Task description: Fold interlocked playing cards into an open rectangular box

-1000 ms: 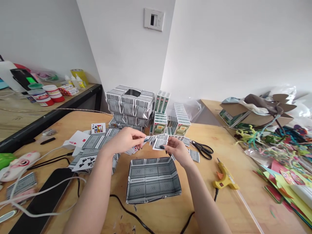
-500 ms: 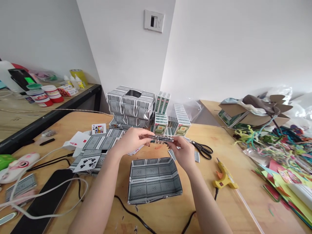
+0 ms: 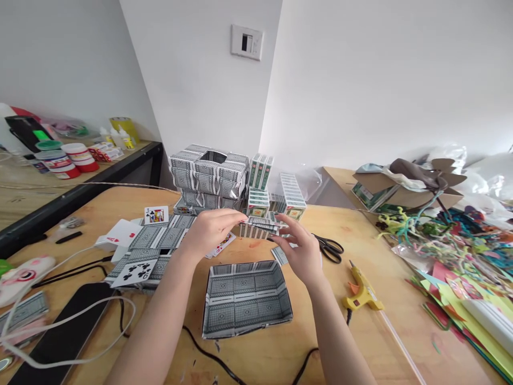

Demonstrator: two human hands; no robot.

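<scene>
A few grey-backed playing cards [image 3: 261, 222] are held up beyond the open box. My left hand [image 3: 212, 231] pinches their left end between thumb and fingers. My right hand [image 3: 300, 247] is at their right end, index finger above and thumb below, in a wider, looser grip. Below both hands sits a shallow open box [image 3: 247, 300] covered in grey card backs. More loose cards [image 3: 224, 245] lie under my left hand, and one grey-backed card [image 3: 279, 255] lies beside my right hand. How the held cards overlap is hard to make out.
Behind stand a card-covered box [image 3: 208, 174] with a top opening and green card packs [image 3: 292, 195]. At right are black scissors [image 3: 332, 248], a yellow glue gun [image 3: 363, 294] and coloured paper [image 3: 460, 305]. A card-covered panel [image 3: 162, 235] and white cable [image 3: 76, 313] lie left.
My right hand's fingers have spread wider at the cards' right end. The held cards are tilted, showing more of their faces. The whole view has shifted slightly.
</scene>
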